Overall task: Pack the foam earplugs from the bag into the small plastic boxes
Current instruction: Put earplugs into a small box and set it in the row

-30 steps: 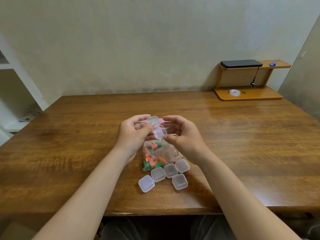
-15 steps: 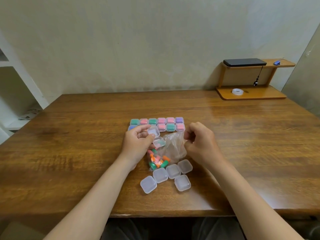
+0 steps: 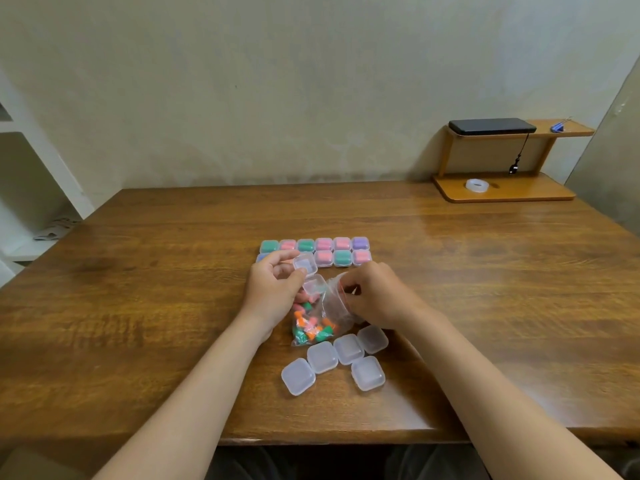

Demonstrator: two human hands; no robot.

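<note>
Left hand (image 3: pixel 273 289) clamped on open box (image 3: pixel 306 268), lid back, just beside bag (image 3: pixel 327 308) mouth for a short transfer. Right hand (image 3: pixel 375 299) pinching that mouth, probably after earplugs (image 3: pixel 308 329). Below centre, empty boxes (image 3: pixel 332 356) within easy reach; above, filled boxes (image 3: pixel 341 251), out of the way.

plain off-white wall (image 3: pixel 311 81) at the back, kinda blotchy near the bottom. big glossy brown wooden counter (image 3: pixel 138 306) with soft light glare on its right side. small two-tier wooden stand (image 3: pixel 526 192) in the far right corner, black slab (image 3: pixel 491 126) on top, tape roll (image 3: pixel 477 185) on its base. white shelving (image 3: pixel 24 174) off to the left.
</note>
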